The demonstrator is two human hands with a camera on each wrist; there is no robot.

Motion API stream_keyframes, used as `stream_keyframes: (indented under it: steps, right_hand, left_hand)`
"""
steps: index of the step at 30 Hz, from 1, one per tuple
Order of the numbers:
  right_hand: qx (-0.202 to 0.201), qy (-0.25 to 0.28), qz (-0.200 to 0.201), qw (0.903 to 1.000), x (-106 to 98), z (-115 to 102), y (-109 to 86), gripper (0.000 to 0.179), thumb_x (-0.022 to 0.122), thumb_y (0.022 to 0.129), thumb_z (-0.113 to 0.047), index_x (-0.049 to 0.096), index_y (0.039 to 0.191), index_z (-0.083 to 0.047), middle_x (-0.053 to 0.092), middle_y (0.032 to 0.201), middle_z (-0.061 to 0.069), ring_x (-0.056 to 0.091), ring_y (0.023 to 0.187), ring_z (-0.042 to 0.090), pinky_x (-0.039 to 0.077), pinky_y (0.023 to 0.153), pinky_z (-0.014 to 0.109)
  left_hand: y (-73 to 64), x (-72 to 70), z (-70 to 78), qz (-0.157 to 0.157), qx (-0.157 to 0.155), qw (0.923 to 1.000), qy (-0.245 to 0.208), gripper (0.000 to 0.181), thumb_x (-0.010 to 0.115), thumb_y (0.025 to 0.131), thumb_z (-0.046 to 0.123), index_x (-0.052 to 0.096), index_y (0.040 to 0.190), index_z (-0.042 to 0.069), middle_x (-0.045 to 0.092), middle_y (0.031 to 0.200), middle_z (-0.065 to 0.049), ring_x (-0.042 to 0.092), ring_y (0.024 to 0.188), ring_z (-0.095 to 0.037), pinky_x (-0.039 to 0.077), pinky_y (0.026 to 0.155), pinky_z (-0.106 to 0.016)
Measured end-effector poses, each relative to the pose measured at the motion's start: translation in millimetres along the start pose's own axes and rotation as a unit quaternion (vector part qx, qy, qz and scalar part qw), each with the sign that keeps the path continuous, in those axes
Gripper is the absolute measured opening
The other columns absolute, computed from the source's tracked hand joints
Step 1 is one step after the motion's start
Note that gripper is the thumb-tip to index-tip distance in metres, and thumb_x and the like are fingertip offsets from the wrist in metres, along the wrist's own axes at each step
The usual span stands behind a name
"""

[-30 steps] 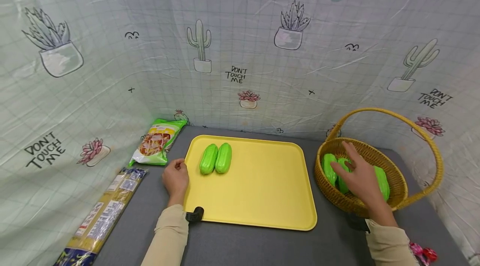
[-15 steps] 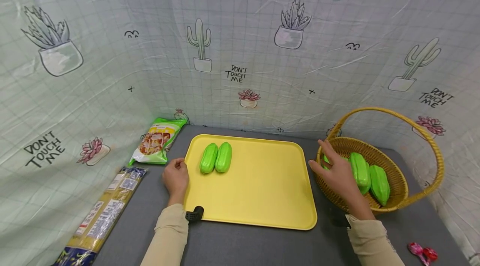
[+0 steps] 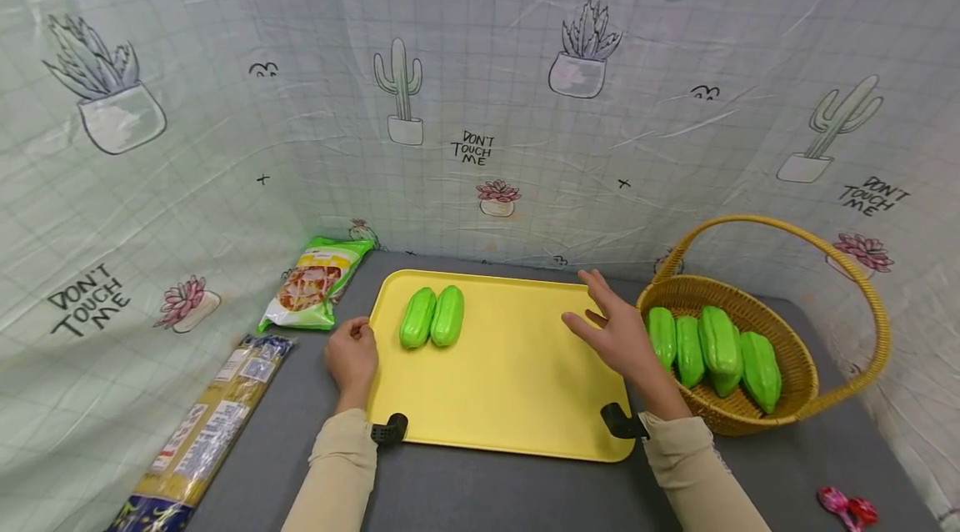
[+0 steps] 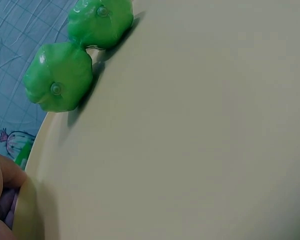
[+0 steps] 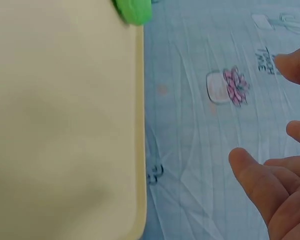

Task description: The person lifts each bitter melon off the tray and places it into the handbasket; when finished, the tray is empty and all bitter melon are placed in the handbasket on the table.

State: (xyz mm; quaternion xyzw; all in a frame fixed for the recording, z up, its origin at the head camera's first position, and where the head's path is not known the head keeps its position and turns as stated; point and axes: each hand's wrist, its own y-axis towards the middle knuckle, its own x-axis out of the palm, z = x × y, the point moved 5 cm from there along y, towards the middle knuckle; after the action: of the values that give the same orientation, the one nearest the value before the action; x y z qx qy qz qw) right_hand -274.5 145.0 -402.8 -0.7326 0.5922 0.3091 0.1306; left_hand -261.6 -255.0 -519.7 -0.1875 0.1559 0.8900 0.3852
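Head view is showing my right hand [image 3: 618, 340] hovering with fingers spread over the right side of the yellow tray [image 3: 510, 399], while four green ribbed fruits [image 3: 720, 348] are lying in the wicker basket [image 3: 787, 357] just to its right. My left hand [image 3: 352, 355] is resting with curled fingers at the tray's left rim, but I cannot tell whether it is pinching it. Two matching fruits [image 3: 447, 316] are lying side by side on the tray, just right of that hand.
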Motion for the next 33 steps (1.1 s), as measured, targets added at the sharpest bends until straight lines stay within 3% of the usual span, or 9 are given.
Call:
stream_keyframes:
  steps: [11, 33]
  right_hand:
    - [-0.007, 0.014, -0.026, 0.9996, 30.8, -10.5, 15.2, 0.077, 0.069, 0.098, -0.034, 0.030, 0.162, -0.013, 0.015, 0.172, 0.015, 0.034, 0.151, 0.042, 0.050, 0.109, 0.052]
    - [0.028, 0.096, -0.059, 0.9932, 71.5, -8.8, 23.5, 0.076, 0.069, 0.098, -0.031, 0.029, 0.162, -0.020, 0.012, 0.173, 0.009, 0.030, 0.154, 0.037, 0.047, 0.112, 0.048]
  left_hand:
    - [-0.5, -2.2, -4.9, 0.008, -0.002, 1.0000, 0.001, 0.025, 0.055, 0.100, 0.007, 0.074, 0.112, -0.003, 0.074, 0.106, -0.026, 0.069, 0.096, -0.041, 0.053, 0.087, -0.054]
    - [-0.1, -2.5, -0.4, 0.008, 0.006, 0.9999, 0.003, 0.024, 0.056, 0.099, 0.007, 0.075, 0.110, -0.002, 0.075, 0.103, -0.024, 0.070, 0.094, -0.040, 0.054, 0.086, -0.054]
